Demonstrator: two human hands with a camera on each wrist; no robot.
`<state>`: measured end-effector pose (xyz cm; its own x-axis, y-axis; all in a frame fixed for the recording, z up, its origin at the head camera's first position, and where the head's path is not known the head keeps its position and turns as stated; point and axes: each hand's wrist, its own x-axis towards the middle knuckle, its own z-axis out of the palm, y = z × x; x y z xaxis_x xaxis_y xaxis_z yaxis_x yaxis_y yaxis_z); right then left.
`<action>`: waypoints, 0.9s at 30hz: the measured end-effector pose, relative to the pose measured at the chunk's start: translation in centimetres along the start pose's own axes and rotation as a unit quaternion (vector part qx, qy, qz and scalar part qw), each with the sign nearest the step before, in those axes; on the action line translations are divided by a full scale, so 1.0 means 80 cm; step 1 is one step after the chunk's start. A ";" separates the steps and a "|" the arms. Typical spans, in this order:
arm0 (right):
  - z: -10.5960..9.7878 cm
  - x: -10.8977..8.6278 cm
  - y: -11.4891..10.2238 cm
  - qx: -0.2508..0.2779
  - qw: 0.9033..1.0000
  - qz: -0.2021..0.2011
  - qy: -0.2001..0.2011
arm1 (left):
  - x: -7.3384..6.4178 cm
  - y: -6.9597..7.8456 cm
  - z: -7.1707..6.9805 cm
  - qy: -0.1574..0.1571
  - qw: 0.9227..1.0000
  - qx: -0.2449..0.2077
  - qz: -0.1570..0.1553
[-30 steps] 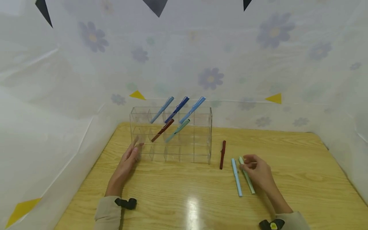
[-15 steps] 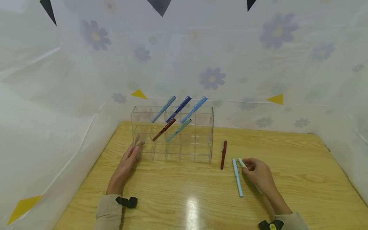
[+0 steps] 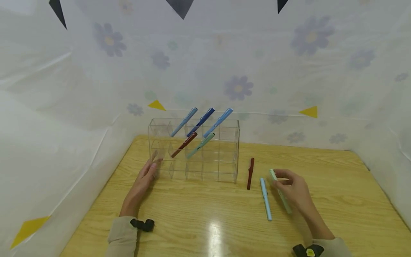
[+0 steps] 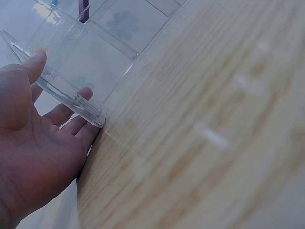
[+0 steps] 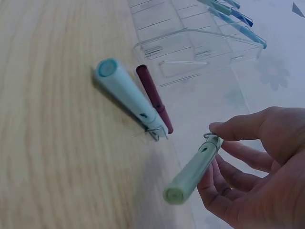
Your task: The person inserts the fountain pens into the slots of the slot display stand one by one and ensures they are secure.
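Note:
A clear compartmented pen holder (image 3: 228,153) stands on the wooden table, with several pens slanting out of its upper and middle rows. My left hand (image 3: 142,182) holds its lower left edge, thumb on the near side and fingers behind, as the left wrist view shows. With thumb and fingers my right hand (image 3: 295,189) pinches a light green pen (image 5: 193,174) by its clip end, lifted off the table. Left of that hand lies a light blue pen (image 3: 265,200). A dark red pen (image 3: 250,174) lies between it and the holder.
White flowered sheeting (image 3: 192,71) encloses the table (image 3: 179,217) at the back and sides. Inside the holder, a dark red pen (image 3: 184,145) and a mint green pen (image 3: 200,145) lean in the middle row, below three blue pens.
My right hand has taken hold of the light green pen, raised it from the table and shifted slightly right. The left hand stays at the holder's edge.

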<state>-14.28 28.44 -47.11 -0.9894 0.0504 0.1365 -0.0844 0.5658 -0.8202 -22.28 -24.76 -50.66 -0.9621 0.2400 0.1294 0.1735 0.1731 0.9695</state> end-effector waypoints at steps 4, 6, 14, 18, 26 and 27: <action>-0.002 0.006 -0.006 0.020 0.999 -0.041 0.009 | -0.001 0.000 0.001 0.001 1.000 -0.005 -0.002; -0.002 0.009 -0.010 0.031 0.998 -0.055 0.012 | -0.001 0.001 0.001 0.001 1.000 -0.008 -0.001; 0.005 0.025 -0.031 0.079 0.993 -0.088 0.030 | 0.000 0.001 0.001 0.002 1.000 -0.004 0.001; 0.010 0.033 -0.045 0.105 0.988 -0.102 0.047 | 0.001 0.000 0.001 0.004 1.000 -0.002 -0.001; 0.020 0.046 -0.080 0.158 0.976 -0.130 0.068 | 0.001 0.001 0.001 0.003 1.000 -0.004 -0.001; 0.021 0.048 -0.085 0.162 0.975 -0.136 0.070 | 0.001 0.001 0.001 0.003 1.000 -0.002 0.000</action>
<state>-17.73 23.40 -41.92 -0.9013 0.0589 0.4292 -0.3968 0.2854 -0.8724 -22.31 -24.68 -50.58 -0.9635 0.2340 0.1298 0.1721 0.1703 0.9703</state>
